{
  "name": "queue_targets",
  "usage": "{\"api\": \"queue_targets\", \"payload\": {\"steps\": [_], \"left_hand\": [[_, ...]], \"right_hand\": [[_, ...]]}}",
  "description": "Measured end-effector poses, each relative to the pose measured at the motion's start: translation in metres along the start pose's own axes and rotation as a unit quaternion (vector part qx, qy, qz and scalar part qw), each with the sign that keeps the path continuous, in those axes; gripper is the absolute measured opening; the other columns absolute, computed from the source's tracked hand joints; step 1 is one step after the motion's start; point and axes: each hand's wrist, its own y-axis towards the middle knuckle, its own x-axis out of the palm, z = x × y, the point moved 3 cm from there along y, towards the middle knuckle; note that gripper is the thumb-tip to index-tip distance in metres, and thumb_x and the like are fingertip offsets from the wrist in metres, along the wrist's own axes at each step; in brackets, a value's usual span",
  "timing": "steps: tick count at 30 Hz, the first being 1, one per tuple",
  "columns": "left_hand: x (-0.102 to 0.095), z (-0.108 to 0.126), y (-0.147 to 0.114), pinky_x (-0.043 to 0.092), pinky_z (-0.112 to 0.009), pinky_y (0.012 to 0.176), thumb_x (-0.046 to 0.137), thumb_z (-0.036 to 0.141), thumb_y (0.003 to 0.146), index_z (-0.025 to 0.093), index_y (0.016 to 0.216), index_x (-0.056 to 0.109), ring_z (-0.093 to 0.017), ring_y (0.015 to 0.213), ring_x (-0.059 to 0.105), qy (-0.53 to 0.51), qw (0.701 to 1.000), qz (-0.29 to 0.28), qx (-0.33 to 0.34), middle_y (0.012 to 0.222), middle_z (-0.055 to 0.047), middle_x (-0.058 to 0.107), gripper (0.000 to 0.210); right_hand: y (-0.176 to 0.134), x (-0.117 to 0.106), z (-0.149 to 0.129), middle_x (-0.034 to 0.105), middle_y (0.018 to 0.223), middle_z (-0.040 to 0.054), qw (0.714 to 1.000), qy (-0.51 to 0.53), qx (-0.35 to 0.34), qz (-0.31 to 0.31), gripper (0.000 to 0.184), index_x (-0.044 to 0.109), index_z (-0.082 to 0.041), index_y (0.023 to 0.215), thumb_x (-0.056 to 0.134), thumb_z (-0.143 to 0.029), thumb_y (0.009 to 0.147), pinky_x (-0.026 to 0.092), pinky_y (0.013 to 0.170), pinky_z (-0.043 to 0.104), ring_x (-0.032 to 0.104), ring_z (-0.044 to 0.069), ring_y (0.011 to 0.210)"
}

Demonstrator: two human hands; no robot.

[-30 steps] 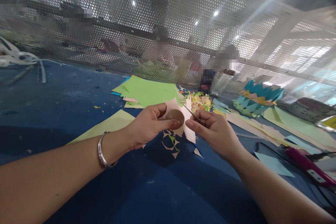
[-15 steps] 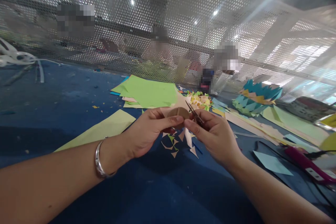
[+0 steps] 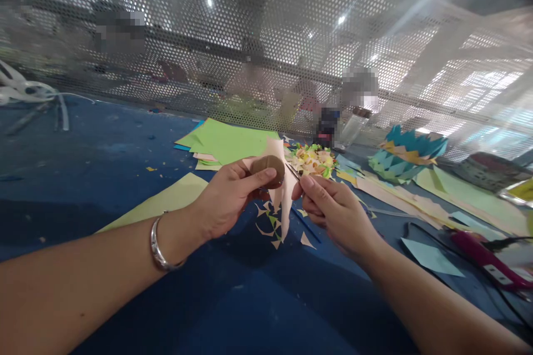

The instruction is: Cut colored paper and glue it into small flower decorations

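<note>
My left hand (image 3: 227, 197), with a silver bangle at the wrist, pinches a round brown disc (image 3: 263, 166) together with pale pink paper (image 3: 286, 197). The disc lies on the near face of the paper, under my thumb. A cut strip of the paper hangs down past the disc. My right hand (image 3: 335, 208) is closed on small scissors (image 3: 293, 171), whose thin blades point up and left at the paper; their handles are hidden in my fingers. Pink and green paper scraps (image 3: 270, 227) lie on the table below.
Behind my hands are stacked green sheets (image 3: 237, 147) and a heap of small paper pieces (image 3: 314, 160). To the right stand a blue-green paper crown (image 3: 408, 152) and a purple power strip (image 3: 485, 258) with a cord. A perforated metal screen (image 3: 283, 28) rises behind the table.
My left hand has shifted slightly left and up with the disc, and more of the pink paper shows. The scissors have swung lower and more leftward in my right hand.
</note>
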Motion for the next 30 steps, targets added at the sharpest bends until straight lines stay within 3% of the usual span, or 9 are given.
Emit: {"api": "queue_targets", "payload": {"steps": [10,22,30], "left_hand": [[0.0033,-0.0015,-0.0053,0.044,-0.023,0.070,0.075,0.035,0.087,0.019,0.095,0.077,-0.012,0.079,0.062,0.054,0.996,-0.070,-0.001,0.090,-0.004,0.072,0.019],[0.0039,-0.0002,-0.0073,0.042,-0.025,0.070,0.075,0.037,0.086,0.020,0.093,0.077,-0.015,0.080,0.064,0.078,0.993,-0.090,0.000,0.088,-0.004,0.072,0.018],[0.0031,0.0001,-0.0066,0.040,-0.026,0.071,0.075,0.037,0.086,0.019,0.088,0.076,-0.014,0.076,0.060,0.091,0.993,-0.074,0.009,0.082,-0.003,0.069,0.019]], "right_hand": [[0.0006,0.0014,-0.0030,0.028,0.054,-0.0091,1.000,0.013,0.014,-0.010,0.051,0.056,-0.018,0.073,0.063,-0.065,0.089,0.012,0.041,0.021,0.018,0.006,0.046],[-0.0011,-0.0037,-0.0054,0.031,0.056,-0.0073,0.998,-0.061,-0.031,-0.009,0.050,0.050,-0.019,0.069,0.057,-0.061,0.095,0.014,0.042,0.021,0.021,0.006,0.047],[0.0000,-0.0062,-0.0059,0.027,0.056,-0.0081,0.995,-0.088,-0.043,-0.008,0.050,0.049,-0.020,0.068,0.056,-0.062,0.095,0.015,0.042,0.023,0.019,0.007,0.047]]}}
